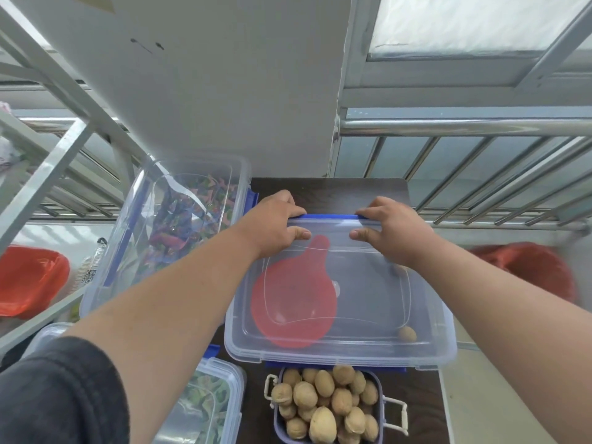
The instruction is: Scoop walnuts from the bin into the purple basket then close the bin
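Clear glossy plastic bin (426, 341) with blue plastic latch (330, 216); smooth red plastic scoop (293, 302) inside; rough matt walnuts (323, 402); purple plastic basket (379, 408); dark wood-look table (352, 193); shiny metal railing (464, 127)

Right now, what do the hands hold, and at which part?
Both the left hand and right hand grip the bin lid at its far blue edge.

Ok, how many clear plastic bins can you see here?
3: the walnut bin under both hands, a large one to its left, a small one at lower left. More may be out of view.
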Demonstrator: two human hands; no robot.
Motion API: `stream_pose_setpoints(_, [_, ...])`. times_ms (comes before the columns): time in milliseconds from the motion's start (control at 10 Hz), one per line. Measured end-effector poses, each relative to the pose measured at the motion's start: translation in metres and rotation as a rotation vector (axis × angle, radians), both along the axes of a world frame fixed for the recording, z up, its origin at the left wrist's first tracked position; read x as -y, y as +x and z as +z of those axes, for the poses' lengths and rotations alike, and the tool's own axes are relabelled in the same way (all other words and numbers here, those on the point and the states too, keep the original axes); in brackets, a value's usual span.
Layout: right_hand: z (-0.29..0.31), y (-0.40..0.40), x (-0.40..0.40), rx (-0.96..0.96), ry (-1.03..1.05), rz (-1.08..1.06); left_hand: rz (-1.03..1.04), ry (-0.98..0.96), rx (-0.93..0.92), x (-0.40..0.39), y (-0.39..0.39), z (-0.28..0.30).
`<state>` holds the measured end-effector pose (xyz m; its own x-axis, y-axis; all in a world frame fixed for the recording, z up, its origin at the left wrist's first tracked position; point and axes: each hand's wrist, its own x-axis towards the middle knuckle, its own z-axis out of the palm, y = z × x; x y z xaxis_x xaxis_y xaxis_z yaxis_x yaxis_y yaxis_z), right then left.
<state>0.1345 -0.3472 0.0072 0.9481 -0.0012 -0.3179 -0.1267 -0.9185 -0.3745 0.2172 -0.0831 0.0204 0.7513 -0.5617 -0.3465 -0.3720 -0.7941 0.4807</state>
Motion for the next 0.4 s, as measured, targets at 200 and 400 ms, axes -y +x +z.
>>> stream_pose_setpoints(200, [0.005,-0.011,-0.007,0.102,-0.057,0.002,-0.010,-0.032,0.083,-0.008,-0.006,0.001])
stream_pose_setpoints(400, [0.018,-0.033,-0.027,0.272,0.011,-0.034,-0.013,-0.170,0.224,-0.008,-0.033,0.024])
